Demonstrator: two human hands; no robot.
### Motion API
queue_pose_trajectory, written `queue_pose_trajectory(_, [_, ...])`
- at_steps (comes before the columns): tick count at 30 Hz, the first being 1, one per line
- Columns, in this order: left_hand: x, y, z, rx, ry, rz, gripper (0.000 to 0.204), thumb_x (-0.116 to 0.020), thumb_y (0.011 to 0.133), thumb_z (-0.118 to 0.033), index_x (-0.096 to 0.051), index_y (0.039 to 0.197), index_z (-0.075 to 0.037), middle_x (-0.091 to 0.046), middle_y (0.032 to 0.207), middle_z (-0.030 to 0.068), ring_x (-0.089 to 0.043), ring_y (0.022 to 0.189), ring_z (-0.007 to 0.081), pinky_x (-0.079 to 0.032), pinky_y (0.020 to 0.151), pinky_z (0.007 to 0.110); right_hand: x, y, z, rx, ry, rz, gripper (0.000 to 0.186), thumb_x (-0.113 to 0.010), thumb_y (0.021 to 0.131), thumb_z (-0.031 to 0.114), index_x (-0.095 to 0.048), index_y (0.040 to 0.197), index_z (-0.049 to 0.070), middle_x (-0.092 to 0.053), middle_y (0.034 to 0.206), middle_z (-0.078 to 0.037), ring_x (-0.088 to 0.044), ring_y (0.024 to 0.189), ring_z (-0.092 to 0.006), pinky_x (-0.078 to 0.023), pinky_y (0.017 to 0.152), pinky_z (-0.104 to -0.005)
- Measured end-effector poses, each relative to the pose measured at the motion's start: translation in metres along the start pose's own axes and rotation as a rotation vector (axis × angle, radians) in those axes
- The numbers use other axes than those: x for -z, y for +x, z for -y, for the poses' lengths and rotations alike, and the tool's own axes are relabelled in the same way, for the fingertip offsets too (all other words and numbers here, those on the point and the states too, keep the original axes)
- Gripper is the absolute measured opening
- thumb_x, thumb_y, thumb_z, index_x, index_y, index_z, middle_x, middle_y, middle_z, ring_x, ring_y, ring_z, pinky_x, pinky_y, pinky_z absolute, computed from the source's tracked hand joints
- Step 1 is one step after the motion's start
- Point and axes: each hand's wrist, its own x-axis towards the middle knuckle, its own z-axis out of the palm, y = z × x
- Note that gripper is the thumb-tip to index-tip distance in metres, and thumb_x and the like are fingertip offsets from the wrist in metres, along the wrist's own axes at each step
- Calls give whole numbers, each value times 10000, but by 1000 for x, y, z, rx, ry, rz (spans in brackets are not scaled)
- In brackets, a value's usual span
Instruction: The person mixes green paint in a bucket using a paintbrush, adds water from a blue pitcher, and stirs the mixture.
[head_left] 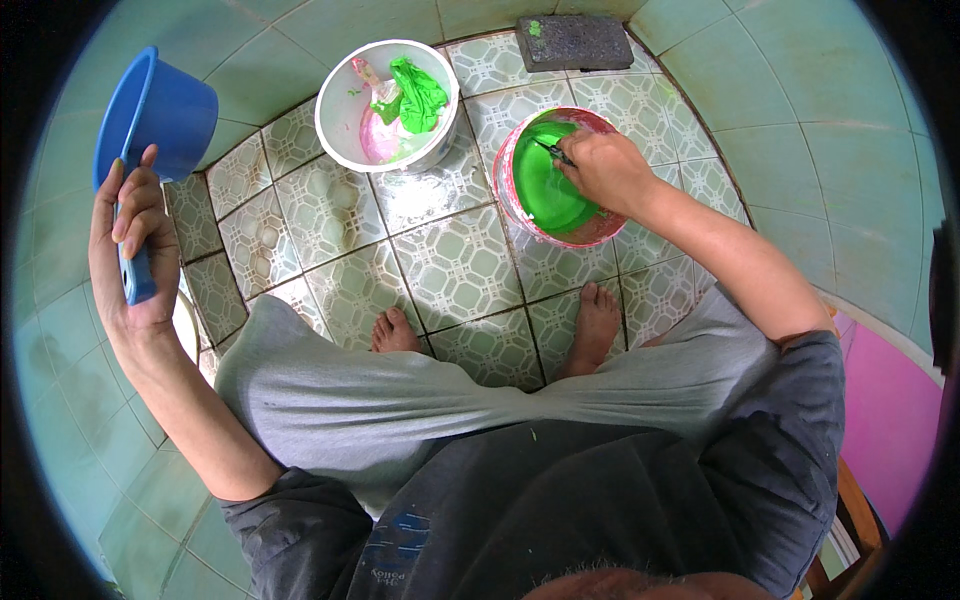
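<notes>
My left hand (137, 228) is wrapped round the handle of a blue plastic dipper (175, 112), raised at the far left and tilted on its side. What the dipper holds, if anything, does not show. My right hand (606, 168) grips a dark-handled tool (550, 148) over a round bucket (503, 190) with pink smears on its rim. Bright green liquid (548, 192) that looks like paint lies inside this bucket. The tool's far end is green and partly in the liquid; its exact kind I cannot make out.
A white bucket (330, 135) stands left of the green one, with bright green cloth (418, 95) and pink liquid in it. Against the back wall lies a dark rectangular block (573, 45). Tiled walls (800, 120) close in the patterned floor (455, 255). My bare feet (592, 330) rest below the buckets.
</notes>
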Motion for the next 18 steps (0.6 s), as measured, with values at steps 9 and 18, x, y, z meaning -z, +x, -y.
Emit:
queue_pose_trajectory(9, [2, 1, -2, 17, -5, 11, 385, -450, 1012, -94, -356, 1261, 185, -438, 776, 86, -413, 521, 84, -372, 378, 206, 9, 1, 21, -141, 235, 395, 333, -626, 885, 323, -685, 1054, 43, -678, 949, -205, -647, 917, -369, -505, 823, -473])
queue_pose_trajectory(18, [-1, -1, 1, 8, -7, -2, 381, -462, 1006, -83, -362, 1259, 184, -434, 770, 81, -409, 522, 78, -358, 378, 205, 17, -1, 18, -113, 178, 457, 314, -621, 894, 307, -682, 1056, 46, -679, 971, -180, -640, 935, -361, -498, 831, -457])
